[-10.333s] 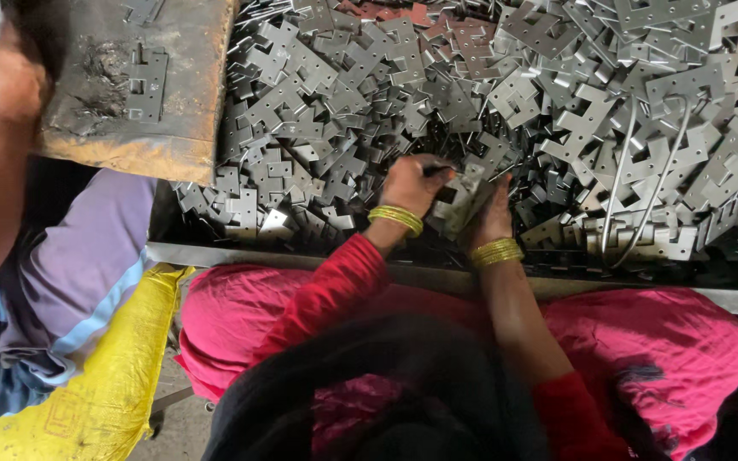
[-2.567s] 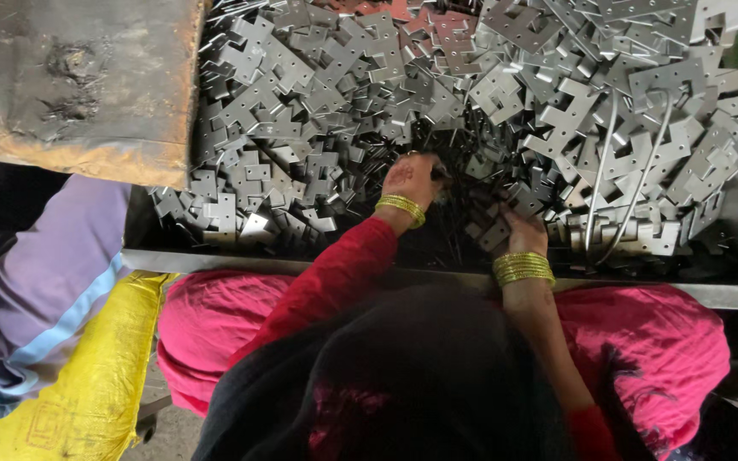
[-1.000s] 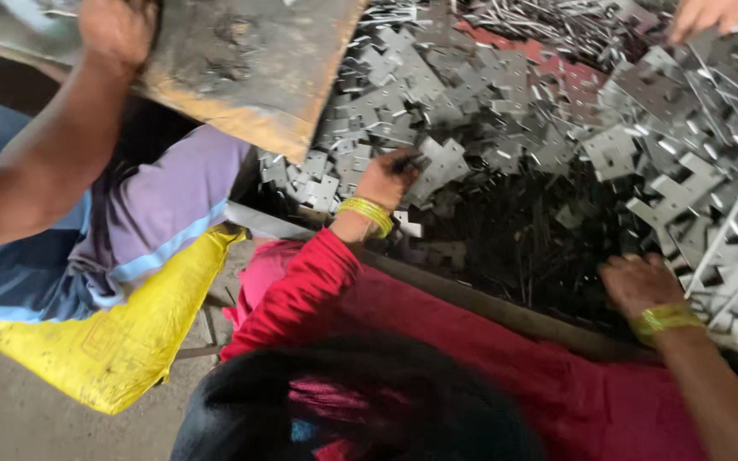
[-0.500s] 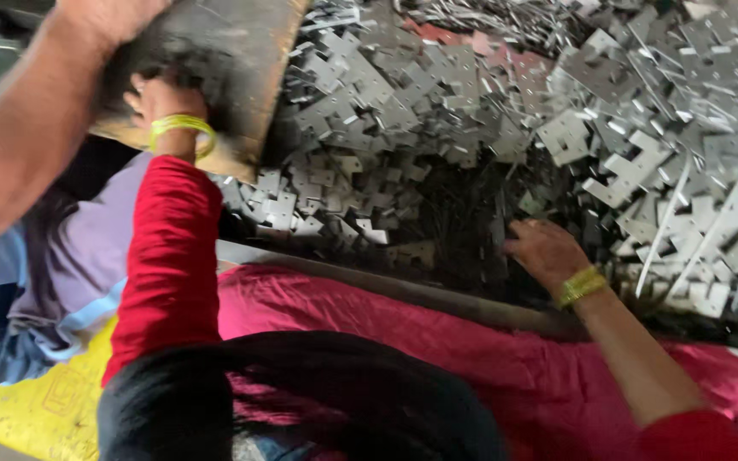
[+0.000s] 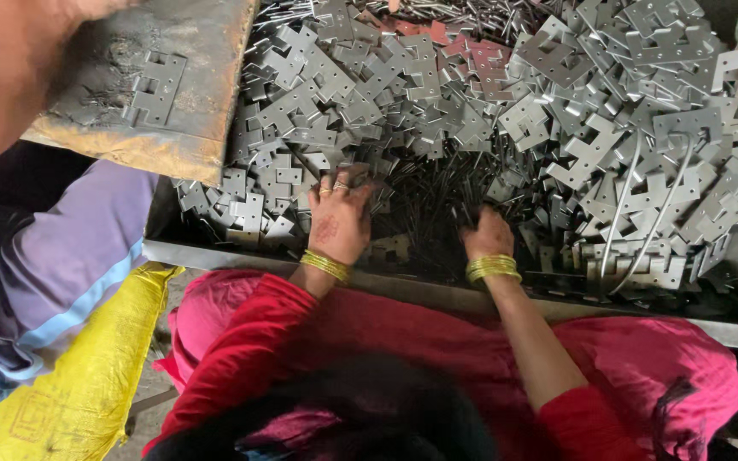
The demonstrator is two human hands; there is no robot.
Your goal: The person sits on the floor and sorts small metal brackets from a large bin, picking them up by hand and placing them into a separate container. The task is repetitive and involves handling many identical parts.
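The left hand, with rings and gold bangles, lies flat and spread on the heap of grey notched sheet-metal plates, fingers open and gripping nothing. The right hand digs fingers-down into the dark thin metal rods at the heap's near edge; whether it grips anything I cannot tell. Another person's arm holds a rusty flat metal tray at upper left.

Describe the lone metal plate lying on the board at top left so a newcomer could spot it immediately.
Start at the rusty, grimy board tilted over the top-left corner of the tray heaped with metal plates. On its dark upper face lies one notched grey plate. Unlike the heaped ones, it sits alone, dusted with grime.
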